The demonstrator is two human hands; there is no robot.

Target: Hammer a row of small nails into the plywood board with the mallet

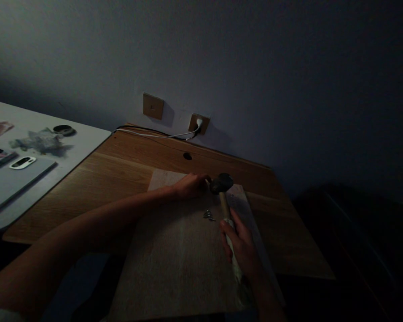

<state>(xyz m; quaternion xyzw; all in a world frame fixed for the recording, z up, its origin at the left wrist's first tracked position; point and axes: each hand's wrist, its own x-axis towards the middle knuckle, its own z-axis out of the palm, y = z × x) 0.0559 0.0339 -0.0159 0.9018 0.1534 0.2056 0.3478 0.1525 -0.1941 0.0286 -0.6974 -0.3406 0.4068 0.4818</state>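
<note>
My right hand (240,243) is wrapped round the pale handle of a hammer (225,203). Its dark head is raised over the far part of a wooden board (174,264). Close to the left side of that head, my left hand (192,185) has its fingers drawn together low over the board. Whatever they pinch, if anything, is too small and dark to make out. Between the two hands lie several small shiny metal fasteners (208,215) in a loose group on the board; I cannot tell whether they are nails or screws.
The board rests on a wooden desk (121,167) with a cable hole (187,156). Behind, a white cable (154,134) runs to a wall socket (199,124). At left, a white table (83,129) bears a grey laptop (16,183), a white oval device (23,163) and crumpled plastic (42,141).
</note>
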